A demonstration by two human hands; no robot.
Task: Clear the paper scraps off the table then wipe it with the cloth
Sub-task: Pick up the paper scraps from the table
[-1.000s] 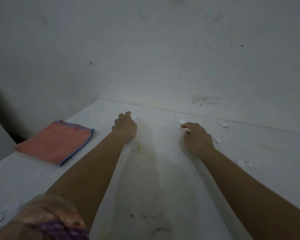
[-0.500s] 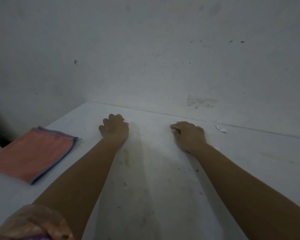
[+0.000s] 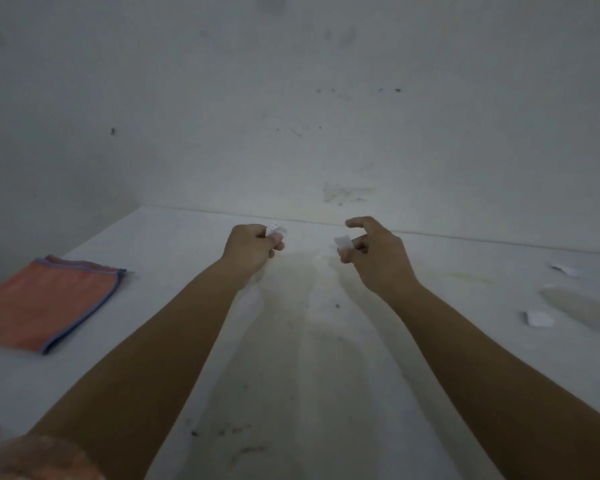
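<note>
Both hands lifted off the white desk (image 3: 291, 358) since 0.5 s ago, when they were pressed down on it near the back wall; each now carries paper. Left hand (image 3: 252, 249) is fisted, fingers curled round a small white paper scrap (image 3: 275, 230) that pokes out at the top. Right hand (image 3: 373, 249) pinches another small white paper scrap (image 3: 342, 241) btwn thumb and a finger, index finger sticking out straight, the rest loosely curled.

Still on desk, right side: torn white scrap near the wall (image 3: 565, 270), rectangular white scrap nearer the front (image 3: 538, 318), both well apart from the hands. Maybe one more at the far right edge, too blurred to call. Folded orange cloth w/ blue trim (image 3: 45, 303) lies flat on desk at left, untouched.

Step in hand, my read: scrap pickup, approx halfway; wipe not started.

To do it well:
- keep held scraps tucked in palms so fingertips stay free for the next pick
- right hand takes both right-side scraps, nearest first
- thin paper lies flat, so drag a scrap w/ a fingertip to raise an edge, then pinch
- check the far right edge before going for the cloth
- risk: opening a hand too far drops what's already held
</note>
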